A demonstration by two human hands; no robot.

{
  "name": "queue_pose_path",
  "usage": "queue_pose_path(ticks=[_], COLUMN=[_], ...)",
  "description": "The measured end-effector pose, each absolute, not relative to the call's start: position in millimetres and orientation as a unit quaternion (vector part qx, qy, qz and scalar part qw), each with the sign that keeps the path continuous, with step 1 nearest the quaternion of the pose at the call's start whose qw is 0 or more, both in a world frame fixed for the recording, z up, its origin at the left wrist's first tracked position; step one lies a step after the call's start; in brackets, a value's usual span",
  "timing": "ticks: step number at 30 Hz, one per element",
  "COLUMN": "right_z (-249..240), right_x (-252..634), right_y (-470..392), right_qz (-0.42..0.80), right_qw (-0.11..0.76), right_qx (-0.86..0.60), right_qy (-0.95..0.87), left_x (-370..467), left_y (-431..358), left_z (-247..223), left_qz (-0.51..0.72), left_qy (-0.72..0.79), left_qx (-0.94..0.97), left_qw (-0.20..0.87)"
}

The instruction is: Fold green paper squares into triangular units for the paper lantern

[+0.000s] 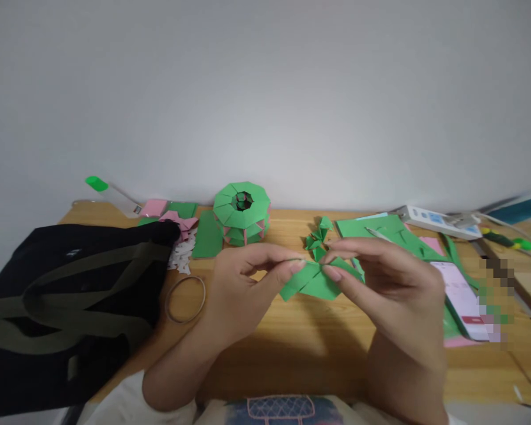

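Green folded paper [315,282] held above desk [292,336], between both hands. Left hand [243,283] fingers pinched on left flap; right hand [380,277] fingers pinched on top edge. Advice: keep edges aligned, press crease firm with thumb nail, pull gently, not tear.

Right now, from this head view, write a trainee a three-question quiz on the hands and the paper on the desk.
1. True or false: the left hand and the right hand both pinch the folded green paper piece above the wooden table.
2. Which thing lies on the table just left of the left hand?
A. the rubber band
B. the white power strip
C. the small green folded pieces
3. Fill in: the green ring of folded units stands at the table's far edge, near the ____.

Key: 1 true; 2 A; 3 wall.
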State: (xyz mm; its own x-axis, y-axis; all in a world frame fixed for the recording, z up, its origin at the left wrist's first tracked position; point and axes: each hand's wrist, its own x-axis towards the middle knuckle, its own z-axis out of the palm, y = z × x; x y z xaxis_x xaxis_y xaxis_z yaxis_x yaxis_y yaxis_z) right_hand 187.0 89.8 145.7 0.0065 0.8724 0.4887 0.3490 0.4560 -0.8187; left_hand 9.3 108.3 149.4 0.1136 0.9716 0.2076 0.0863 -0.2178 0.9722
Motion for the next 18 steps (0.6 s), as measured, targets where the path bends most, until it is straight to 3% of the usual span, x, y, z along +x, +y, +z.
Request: queue_pose_path(ticks=[10, 18], right_z=[141, 143], right_x=[189, 189], right_y=[94, 99], right_qz=[0.263, 0.307], right_qw=[0.545, 0.535], right_qx=[-0.488, -0.494], right_qy=[-0.629, -0.613], left_x=[12, 13], left_y=[119, 121], left_z=[144, 141], left_qz=[0.431, 0.441], left_qy=[0.41, 0.417], left_qx=[0.54, 0.522], left_qw=[0.595, 0.599])
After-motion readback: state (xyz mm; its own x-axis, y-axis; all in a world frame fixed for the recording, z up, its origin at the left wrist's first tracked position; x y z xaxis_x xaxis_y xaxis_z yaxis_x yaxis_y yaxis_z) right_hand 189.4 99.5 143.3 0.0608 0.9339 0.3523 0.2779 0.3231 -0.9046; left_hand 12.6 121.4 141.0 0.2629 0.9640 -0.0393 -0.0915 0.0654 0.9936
